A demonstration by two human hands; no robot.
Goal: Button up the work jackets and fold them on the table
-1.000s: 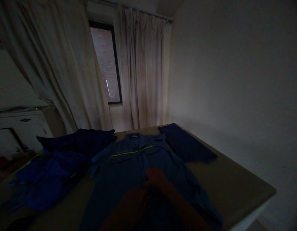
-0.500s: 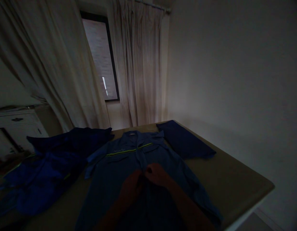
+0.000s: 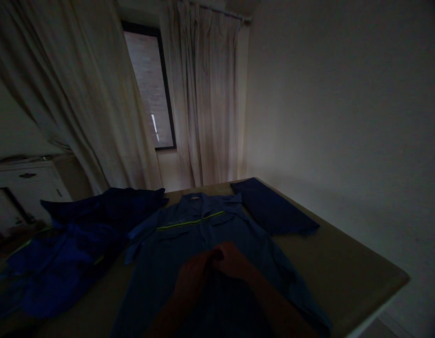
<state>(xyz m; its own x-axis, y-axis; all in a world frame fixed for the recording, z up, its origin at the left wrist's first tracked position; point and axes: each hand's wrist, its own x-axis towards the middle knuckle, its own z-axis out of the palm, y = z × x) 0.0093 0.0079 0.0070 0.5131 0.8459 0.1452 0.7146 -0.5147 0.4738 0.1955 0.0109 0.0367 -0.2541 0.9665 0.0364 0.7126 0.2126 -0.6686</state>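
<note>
Now that the left hand [image 3: 193, 273] has risen to meet the right hand [image 3: 234, 262], both work one spot on the shirt [image 3: 175, 249]; grips cannot be told.

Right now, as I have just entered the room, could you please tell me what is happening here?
A person has the left hand and right hand close together over the front of a blue shirt, spread on the table with its collar at the far end. It is too dark to tell what the fingers grip. A crumpled blue garment lies to the left, and a flat dark blue cloth to the right.
</note>
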